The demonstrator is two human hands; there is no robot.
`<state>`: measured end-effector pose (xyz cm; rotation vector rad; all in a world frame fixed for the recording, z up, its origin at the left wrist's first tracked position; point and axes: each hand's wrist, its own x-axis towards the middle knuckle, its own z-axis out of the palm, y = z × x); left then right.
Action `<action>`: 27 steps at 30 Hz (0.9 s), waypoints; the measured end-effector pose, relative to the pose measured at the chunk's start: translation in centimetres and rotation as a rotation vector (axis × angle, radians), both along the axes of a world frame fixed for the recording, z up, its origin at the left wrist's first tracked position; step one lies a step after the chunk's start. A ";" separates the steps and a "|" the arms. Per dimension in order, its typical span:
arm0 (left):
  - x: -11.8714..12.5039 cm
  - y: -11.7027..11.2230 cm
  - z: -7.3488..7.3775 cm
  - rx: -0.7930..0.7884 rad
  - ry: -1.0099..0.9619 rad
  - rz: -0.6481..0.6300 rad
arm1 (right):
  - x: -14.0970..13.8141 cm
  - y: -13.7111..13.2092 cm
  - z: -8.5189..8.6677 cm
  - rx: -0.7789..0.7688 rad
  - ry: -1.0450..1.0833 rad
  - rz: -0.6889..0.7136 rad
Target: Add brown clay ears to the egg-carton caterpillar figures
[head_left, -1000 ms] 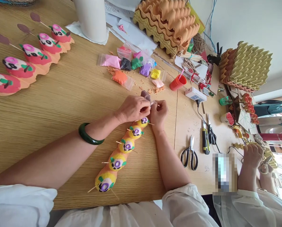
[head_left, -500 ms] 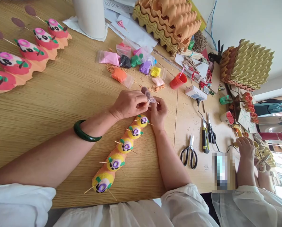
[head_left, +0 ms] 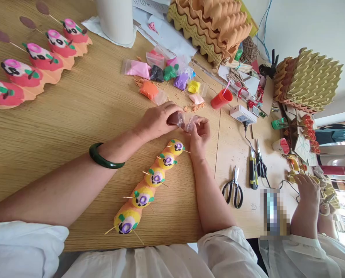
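Observation:
A small clear plastic bag [head_left: 190, 122] with dark brown modelling clay [head_left: 176, 119] inside is stretched between my two hands above the wooden table. My left hand [head_left: 160, 119], with a dark green bangle [head_left: 104, 159] on the forearm, is closed around the clay-filled end. On the other side, the fingers of my right hand [head_left: 200, 135] pinch the bag's see-through end. Just below lies a strip of egg carton [head_left: 145, 186] with several yellow-painted bumps. Each bump carries a purple ring, green and black bits and thin wooden sticks.
Bags of coloured clay [head_left: 149, 89] and a red cup [head_left: 221, 98] are beyond my hands. A red-painted carton strip [head_left: 49, 75] stands far left. Scissors [head_left: 233, 189] and a utility knife [head_left: 253, 170] lie right, near another person's hand [head_left: 307, 191]. Egg trays [head_left: 308, 81] are stacked behind.
My hands have drawn apart slightly, and more of the clear bag shows between them. My left hand now wraps the clay end. The other person's hand has shifted a little.

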<state>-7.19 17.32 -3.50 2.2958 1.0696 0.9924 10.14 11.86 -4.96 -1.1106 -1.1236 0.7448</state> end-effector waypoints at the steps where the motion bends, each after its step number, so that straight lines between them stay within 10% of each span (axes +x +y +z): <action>1: 0.0 0.0 0.0 0.002 0.002 0.004 | 0.0 0.0 0.0 0.075 -0.045 -0.025; 11: -0.2 0.5 -0.6 -0.017 0.007 -0.076 | 0.7 0.0 0.0 0.157 -0.586 0.190; 27: -0.6 1.0 -1.1 -0.064 -0.111 -0.198 | -0.6 -0.9 1.8 -0.052 -0.428 0.464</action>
